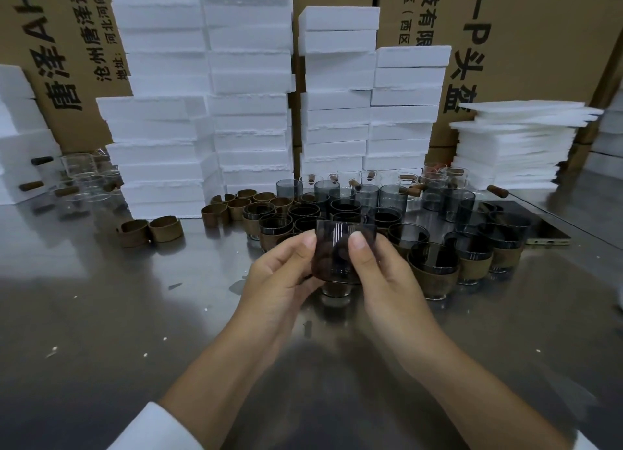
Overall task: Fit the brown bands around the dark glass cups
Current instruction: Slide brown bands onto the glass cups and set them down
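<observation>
Both hands hold one dark glass cup (333, 250) just above the steel table, in front of the cup cluster. My left hand (279, 277) grips its left side, thumb on the front wall. My right hand (381, 274) grips its right side, thumb pressed on the front. A brown band shows dimly through the smoked glass low on the cup; how it sits is unclear. Behind and to the right stand several dark cups wearing brown bands (435, 274). Bare dark cups (391, 196) stand further back. Loose brown bands (150, 231) lie at the left, and more brown bands (236, 203) sit near the foam.
Stacks of white foam boxes (249, 112) and cardboard cartons (526, 45) wall off the back. Clear glass cups with wooden handles (84, 180) stand at the far left. A stack of foam sheets (512, 146) and a flat phone-like device (542, 234) lie at the right. White crumbs dot the table (101, 314).
</observation>
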The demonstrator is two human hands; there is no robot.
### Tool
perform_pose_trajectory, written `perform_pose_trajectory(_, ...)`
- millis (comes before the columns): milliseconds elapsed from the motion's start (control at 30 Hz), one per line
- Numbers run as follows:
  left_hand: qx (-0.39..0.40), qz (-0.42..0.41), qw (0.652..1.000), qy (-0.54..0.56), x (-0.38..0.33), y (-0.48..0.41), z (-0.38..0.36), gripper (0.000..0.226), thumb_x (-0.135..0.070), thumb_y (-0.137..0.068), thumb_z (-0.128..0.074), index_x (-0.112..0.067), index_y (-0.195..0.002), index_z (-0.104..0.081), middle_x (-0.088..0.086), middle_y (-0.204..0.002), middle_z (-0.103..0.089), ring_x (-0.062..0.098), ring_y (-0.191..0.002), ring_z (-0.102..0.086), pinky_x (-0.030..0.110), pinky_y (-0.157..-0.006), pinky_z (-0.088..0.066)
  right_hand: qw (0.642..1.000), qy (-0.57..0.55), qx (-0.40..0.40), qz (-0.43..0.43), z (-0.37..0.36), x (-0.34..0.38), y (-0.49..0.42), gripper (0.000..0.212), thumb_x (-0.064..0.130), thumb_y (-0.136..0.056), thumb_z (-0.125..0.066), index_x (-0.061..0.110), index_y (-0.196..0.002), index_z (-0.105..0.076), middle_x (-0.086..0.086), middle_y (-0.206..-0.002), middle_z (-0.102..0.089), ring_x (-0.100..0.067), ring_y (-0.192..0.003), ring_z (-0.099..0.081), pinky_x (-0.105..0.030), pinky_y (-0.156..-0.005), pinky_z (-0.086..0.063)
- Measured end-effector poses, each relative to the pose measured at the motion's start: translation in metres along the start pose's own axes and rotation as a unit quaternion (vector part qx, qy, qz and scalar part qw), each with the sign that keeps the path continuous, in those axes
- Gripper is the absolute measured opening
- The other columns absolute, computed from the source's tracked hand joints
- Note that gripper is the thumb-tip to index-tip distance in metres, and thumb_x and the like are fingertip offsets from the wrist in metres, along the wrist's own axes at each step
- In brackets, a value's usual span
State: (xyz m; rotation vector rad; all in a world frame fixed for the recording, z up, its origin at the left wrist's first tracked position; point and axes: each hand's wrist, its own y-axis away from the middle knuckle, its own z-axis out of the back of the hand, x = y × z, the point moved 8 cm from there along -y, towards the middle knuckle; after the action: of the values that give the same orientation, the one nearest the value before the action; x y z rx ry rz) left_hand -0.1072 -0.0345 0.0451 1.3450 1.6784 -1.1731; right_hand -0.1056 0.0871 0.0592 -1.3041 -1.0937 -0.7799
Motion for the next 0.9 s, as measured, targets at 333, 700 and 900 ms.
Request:
perform_pose_trajectory(333,0.028,0.012,1.000,0.002,0.005,0.003,-0.005,0.049,-0.026,-0.064,-0.084,-0.012,-0.109,-0.069,0.010,-0.110,-0.072,0.021,-0.105,-0.068,0.028,-0.085,-0.055,0.998,-0.051,0.009,0.019,0.004,0.007,0.000,0.032,0.038,-0.078,-0.063,0.018,-0.101,-0.072,0.008,-0.095,-0.075,-0.001,-0.094,-0.069,-0.012,-0.076,-0.051)
perform_pose_trajectory(700,0.052,0.044,0.996,0.061,0.006,0.003,-0.010,0.052,-0.042,-0.065,-0.083,-0.011,-0.106,-0.073,0.015,-0.109,-0.071,0.021,-0.099,-0.069,0.025,-0.083,-0.056,0.992,-0.074,0.007,-0.105,0.002,-0.013,-0.002,0.067,0.069,-0.060,-0.055,0.028,-0.109,-0.072,0.008,-0.107,-0.074,-0.009,-0.109,-0.064,-0.037,-0.100,-0.044)
perform_pose_trajectory(900,-0.004,0.020,0.999,-0.028,0.003,0.004,-0.003,0.059,-0.037,-0.066,-0.068,-0.008,-0.117,-0.063,0.012,-0.109,-0.072,0.022,-0.100,-0.068,0.035,-0.090,-0.053,0.998,-0.044,-0.028,-0.039,0.010,-0.004,-0.001,0.047,0.049,-0.076,-0.058,0.020,-0.111,-0.069,0.006,-0.104,-0.074,-0.007,-0.100,-0.068,-0.024,-0.088,-0.053)
